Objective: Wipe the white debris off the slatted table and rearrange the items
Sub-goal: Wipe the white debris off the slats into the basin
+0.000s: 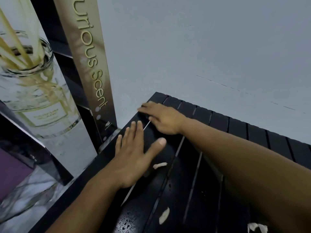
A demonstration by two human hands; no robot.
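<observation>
The black slatted table [210,165] fills the lower right. My left hand [133,155] lies flat on its left slats with fingers straight and spread. My right hand [159,116] reaches to the table's far left corner, fingers stretched out and blurred, resting on the surface. White debris pieces lie on the slats: one [159,165] just right of my left hand, one [164,215] nearer me, and a torn piece [257,227] at the bottom edge. Water droplets [126,222] bead on a near slat.
A tall printed display board [90,64] with gold lettering stands just left of the table. A second panel showing a reed diffuser [33,84] leans farther left. A pale wall [202,47] backs the table. Marble-patterned floor [25,195] lies below left.
</observation>
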